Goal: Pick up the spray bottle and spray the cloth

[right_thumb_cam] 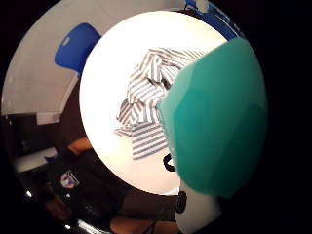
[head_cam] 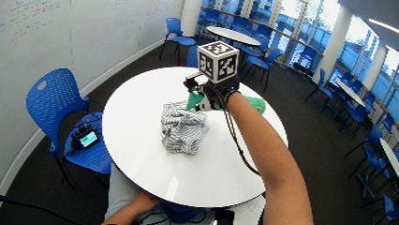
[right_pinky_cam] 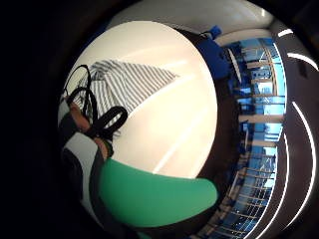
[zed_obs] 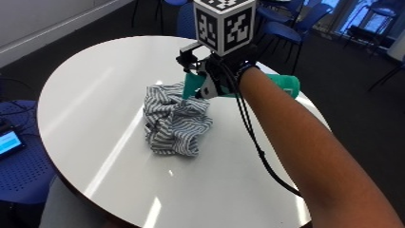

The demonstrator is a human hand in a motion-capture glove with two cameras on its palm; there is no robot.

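Gripping the green spray bottle (zed_obs: 278, 85) in the gloved right hand (zed_obs: 218, 71), fingers curled round it; tilting its nozzle down toward the crumpled striped cloth (zed_obs: 172, 121) lying on the white round table (zed_obs: 95, 95), presumably aiming the spray.

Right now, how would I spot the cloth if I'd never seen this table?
Find the round white table among the blue chairs. Near its middle lies a crumpled cloth, just below the green bottle in the gloved hand. It is the only striped thing there, grey and white.
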